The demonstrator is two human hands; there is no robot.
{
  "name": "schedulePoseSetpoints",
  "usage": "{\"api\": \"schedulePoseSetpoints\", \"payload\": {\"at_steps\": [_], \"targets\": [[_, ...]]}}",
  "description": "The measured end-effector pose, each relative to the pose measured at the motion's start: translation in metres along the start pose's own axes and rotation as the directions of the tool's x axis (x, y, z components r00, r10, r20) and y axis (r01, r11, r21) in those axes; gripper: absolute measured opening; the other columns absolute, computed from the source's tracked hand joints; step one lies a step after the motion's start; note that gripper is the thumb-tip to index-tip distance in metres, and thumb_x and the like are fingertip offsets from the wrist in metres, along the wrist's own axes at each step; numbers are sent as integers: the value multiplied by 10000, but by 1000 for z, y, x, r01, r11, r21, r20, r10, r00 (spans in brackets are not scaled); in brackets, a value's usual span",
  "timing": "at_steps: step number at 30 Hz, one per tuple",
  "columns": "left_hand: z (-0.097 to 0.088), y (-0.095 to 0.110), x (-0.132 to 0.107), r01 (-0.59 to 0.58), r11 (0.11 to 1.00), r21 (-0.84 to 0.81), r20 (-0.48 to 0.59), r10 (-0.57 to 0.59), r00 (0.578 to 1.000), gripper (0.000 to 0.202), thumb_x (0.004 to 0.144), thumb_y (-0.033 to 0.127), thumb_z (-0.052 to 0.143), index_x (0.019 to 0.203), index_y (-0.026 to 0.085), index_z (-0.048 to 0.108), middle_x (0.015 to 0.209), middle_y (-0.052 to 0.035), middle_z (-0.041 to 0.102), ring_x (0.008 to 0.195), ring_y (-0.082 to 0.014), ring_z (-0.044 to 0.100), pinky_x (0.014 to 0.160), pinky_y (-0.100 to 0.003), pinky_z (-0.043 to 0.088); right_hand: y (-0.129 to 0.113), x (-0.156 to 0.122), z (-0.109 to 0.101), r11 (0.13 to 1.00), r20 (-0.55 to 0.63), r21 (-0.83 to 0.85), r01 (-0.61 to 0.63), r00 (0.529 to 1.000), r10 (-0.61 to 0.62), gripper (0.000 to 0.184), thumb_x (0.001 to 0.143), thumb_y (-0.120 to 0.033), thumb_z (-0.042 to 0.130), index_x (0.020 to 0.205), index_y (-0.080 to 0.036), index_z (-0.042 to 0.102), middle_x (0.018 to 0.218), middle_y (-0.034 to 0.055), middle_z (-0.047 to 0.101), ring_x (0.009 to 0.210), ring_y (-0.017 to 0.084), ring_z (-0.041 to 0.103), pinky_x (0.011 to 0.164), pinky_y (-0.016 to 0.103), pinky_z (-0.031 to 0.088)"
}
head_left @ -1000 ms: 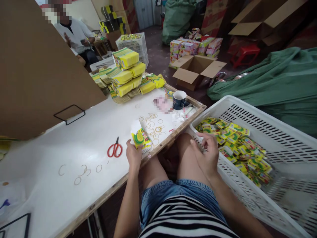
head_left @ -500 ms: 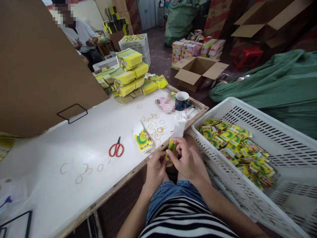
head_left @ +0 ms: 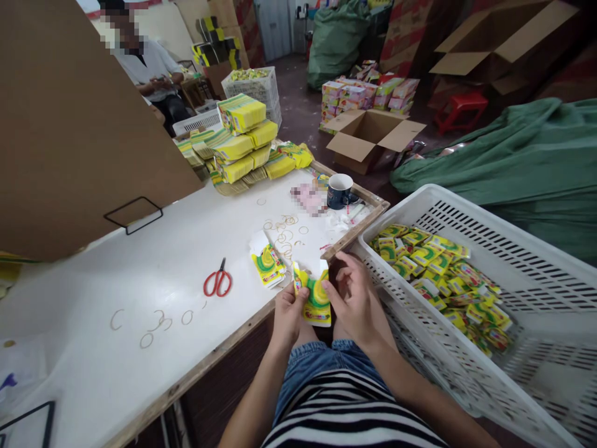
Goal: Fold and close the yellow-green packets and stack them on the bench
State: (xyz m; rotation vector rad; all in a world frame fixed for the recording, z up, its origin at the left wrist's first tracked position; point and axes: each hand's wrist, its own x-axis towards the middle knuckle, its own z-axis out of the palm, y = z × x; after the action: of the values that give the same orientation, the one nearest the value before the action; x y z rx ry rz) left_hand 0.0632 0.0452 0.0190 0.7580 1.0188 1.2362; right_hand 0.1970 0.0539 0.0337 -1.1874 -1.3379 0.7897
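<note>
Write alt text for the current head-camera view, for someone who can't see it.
A person's left hand holds a flat yellow-and-green printed card packet, the right hand at its other edge. Red-handled, dark-bladed scissors, thin tan rings and similar packets lie on a white-topped, wood-edged table; a white slatted plastic crate at right holds many yellow packets.

No words, brands or numbers are showing legibly. The hand-held yellow-and-green carton is carrying multicoloured print too small to read; the yellow packs in the white plastic crate are bearing similarly unreadable print, and the dark blue mug's mark is blurring.
</note>
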Motion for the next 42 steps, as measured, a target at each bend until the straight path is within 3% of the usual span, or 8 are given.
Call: {"api": "schedulePoseSetpoints", "payload": {"at_steps": [4, 8, 13, 17, 21, 26, 30, 42], "targets": [[-1, 1, -1, -93, 979, 180, -35, 101, 994, 380, 769, 473, 717, 969, 156, 657, 869, -60, 736, 810, -215, 686, 759, -330, 537, 10, 1, -3, 986, 193, 36, -163, 969, 153, 193, 920, -364, 532, 935, -189, 612, 843, 62, 654, 748, 191, 614, 672, 297, 514], [-1, 9, -4, -178, 947, 269, -17, 189, 982, 513, 808, 345, 715, 1236, 227, 457, 856, -13, 715, 768, -163, 673, 733, -275, 515, 12, 3, -7, 980, 138, 101, -169, 978, 154, 303, 886, -372, 598, 1129, -194, 562, 916, 60, 659, 768, 182, 635, 663, 279, 526], [-9, 28, -9, -125, 974, 192, 185, 89, 979, 592, 842, 309, 683, 1345, 251, 378, 1072, -77, 701, 937, -199, 679, 818, -310, 519, 10, 11, -19, 975, 381, 165, -152, 921, 79, 377, 908, -336, 584, 1262, -222, 524, 997, 52, 653, 789, 160, 632, 678, 259, 515], [-15, 35, -13, -13, 984, 177, 322, -46, 945, 418, 811, 261, 721, 1181, 208, 534, 966, -62, 716, 870, -196, 683, 760, -279, 521, 12, 16, -27, 972, 503, 171, -162, 863, 56, 192, 942, -371, 528, 957, -198, 612, 770, 4, 608, 665, 138, 579, 577, 231, 450], [-15, 29, -14, 14, 992, 121, 330, -54, 943, 431, 789, 232, 745, 1152, 225, 513, 950, -44, 710, 837, -173, 678, 730, -259, 520, 12, 17, -28, 992, 482, 104, -69, 876, 10, 289, 956, -369, 501, 750, -186, 588, 685, 0, 572, 624, 133, 542, 567, 235, 425], [-14, 25, -11, -9, 983, 182, 287, -44, 957, 612, 813, 276, 717, 1341, 243, 409, 1038, -76, 703, 899, -199, 684, 753, -284, 532, 11, 19, -23, 992, 310, 120, -34, 951, -5, 329, 930, -349, 560, 1235, -224, 551, 1078, 74, 659, 882, 184, 650, 743, 295, 523], [-17, 22, -8, -77, 944, 320, 208, 9, 978, 423, 832, 296, 686, 1220, 200, 549, 1003, -68, 713, 834, -183, 687, 738, -274, 539, 14, 24, -27, 995, 351, 50, 87, 931, -99, 297, 962, -393, 486, 1048, -228, 718, 1080, 91, 666, 1040, 235, 604, 918, 393, 477], [-13, 23, -9, -87, 953, 290, 210, 25, 977, 467, 854, 257, 642, 1303, 225, 518, 1218, -93, 679, 1092, -232, 653, 934, -343, 516, -17, 31, -18, 895, 471, -430, -119, 816, 334, 319, 838, -235, 596, 1147, -202, 521, 707, -13, 712, 616, 188, 652, 551, 250, 397]]}}
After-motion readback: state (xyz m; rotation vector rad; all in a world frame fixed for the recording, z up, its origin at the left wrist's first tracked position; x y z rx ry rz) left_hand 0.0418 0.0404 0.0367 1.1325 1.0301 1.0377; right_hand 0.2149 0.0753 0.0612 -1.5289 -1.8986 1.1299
